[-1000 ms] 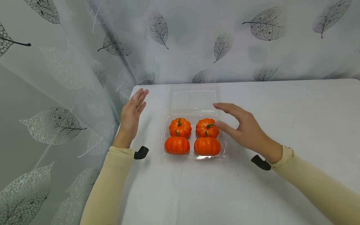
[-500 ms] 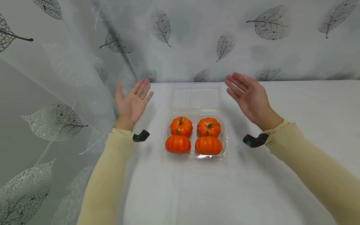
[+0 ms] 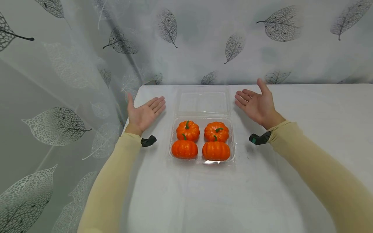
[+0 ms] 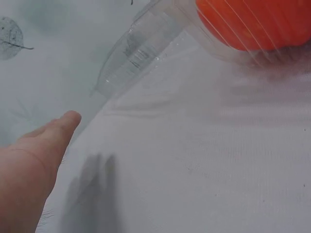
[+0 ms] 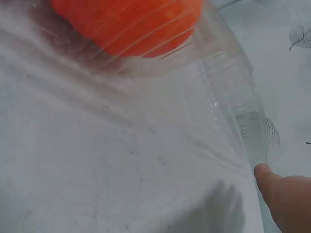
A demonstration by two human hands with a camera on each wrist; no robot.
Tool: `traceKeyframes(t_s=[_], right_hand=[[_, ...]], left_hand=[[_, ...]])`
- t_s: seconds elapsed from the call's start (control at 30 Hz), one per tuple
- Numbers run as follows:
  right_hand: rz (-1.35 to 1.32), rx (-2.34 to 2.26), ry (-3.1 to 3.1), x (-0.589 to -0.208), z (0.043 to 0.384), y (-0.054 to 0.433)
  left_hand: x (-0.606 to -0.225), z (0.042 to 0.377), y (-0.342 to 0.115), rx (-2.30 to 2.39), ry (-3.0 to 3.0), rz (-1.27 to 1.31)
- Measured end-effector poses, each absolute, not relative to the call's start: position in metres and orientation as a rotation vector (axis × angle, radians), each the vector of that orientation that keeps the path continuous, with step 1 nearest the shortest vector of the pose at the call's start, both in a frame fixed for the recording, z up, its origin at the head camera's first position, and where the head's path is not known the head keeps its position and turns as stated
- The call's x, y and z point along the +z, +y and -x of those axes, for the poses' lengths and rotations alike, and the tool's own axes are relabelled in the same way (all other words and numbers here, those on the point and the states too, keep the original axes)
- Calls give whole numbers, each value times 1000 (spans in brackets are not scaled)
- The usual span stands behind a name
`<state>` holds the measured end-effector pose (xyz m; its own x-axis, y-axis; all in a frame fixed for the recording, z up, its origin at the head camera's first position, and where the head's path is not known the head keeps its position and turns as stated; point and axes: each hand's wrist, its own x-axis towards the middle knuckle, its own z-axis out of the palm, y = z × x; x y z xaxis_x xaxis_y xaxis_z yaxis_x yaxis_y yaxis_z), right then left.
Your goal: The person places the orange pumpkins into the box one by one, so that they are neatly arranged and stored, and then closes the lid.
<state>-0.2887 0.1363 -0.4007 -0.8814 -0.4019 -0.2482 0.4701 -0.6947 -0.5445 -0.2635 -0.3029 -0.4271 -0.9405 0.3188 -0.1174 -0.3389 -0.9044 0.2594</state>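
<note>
A clear plastic clamshell box (image 3: 201, 120) lies on the table with its lid (image 3: 203, 102) folded back towards the curtain. Several small orange pumpkins with green stems sit inside, among them a front left pumpkin (image 3: 184, 149) and a back right pumpkin (image 3: 216, 131). To the left of the lid, my left hand (image 3: 142, 116) is held palm up, fingers straight and thumb spread, holding nothing. My right hand (image 3: 257, 104) mirrors it on the right, also with a bare palm. Both wrist views show an orange pumpkin (image 4: 262, 22) through the box wall, with a gap to each hand.
A white cloth covers the table (image 3: 209, 197). Behind it and along the left hangs a grey-white curtain (image 3: 192, 42) printed with leaves. Black camera mounts stick out from the left cuff (image 3: 148, 141) and the right cuff (image 3: 259, 138).
My right hand has moved off from beside the pumpkins, outwards and back, and turned palm up. My left hand has turned palm up too, shifting slightly right. Box and pumpkins stay put.
</note>
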Motion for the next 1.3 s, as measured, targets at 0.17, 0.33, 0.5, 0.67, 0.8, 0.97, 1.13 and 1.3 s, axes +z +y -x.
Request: traceKeyframes(t_s=[0.17, 0.33, 0.5, 0.67, 0.8, 0.97, 1.13, 1.3], right_hand=[[-202, -2460, 850, -417, 292, 140], [-211, -2436, 832, -427, 293, 141], [-183, -2424, 807, -427, 293, 139], [-186, -2410, 780, -428, 292, 136], [-167, -2388, 797, -428, 290, 134], [-137, -2360, 827, -428, 290, 132], [-115, -2363, 847, -426, 289, 132], [-109, -2378, 852, -422, 288, 134]], left_hand=[[-433, 266, -301, 2739, 393, 115], [-435, 270, -298, 2696, 394, 139], [-437, 273, -294, 2669, 407, 139], [-439, 277, -291, 2633, 424, 133], [-439, 279, -287, 2613, 451, 134], [-439, 279, -281, 2603, 512, 124], [-438, 282, -276, 2579, 569, 95], [-435, 284, -274, 2576, 579, 80]])
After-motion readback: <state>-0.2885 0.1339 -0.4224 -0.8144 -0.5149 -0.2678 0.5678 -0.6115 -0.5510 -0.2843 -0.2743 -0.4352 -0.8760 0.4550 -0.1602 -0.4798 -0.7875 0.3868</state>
